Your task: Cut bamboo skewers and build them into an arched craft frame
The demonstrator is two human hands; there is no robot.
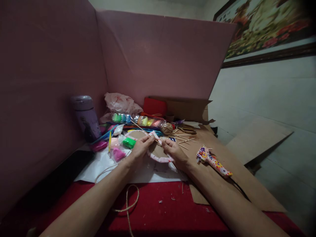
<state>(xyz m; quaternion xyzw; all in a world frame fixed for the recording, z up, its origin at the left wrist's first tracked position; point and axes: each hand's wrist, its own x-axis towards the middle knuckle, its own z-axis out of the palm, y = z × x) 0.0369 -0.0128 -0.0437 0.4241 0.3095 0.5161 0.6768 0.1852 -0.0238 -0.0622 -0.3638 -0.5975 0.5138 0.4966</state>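
Note:
My left hand [141,147] pinches a thin wooden stick [139,126] and the upper edge of a ring wrapped in pink and white ribbon [160,159]. My right hand [173,151] is closed on the same ring at its right side, fingertips close to the left hand's. The ring lies over a round cardboard disc [138,134] and white paper [138,171]. Small bags of green clay [129,143] and pink clay [118,153] sit just left of my left hand.
A purple flask [85,117] stands at the left by the pink cardboard screen [160,56]. Packs of coloured clay [137,119], a twine ball [167,128] and loose sticks [184,136] lie behind. A patterned glue gun [212,160] rests on brown cardboard [237,177]. Twine [127,200] trails over the red cloth.

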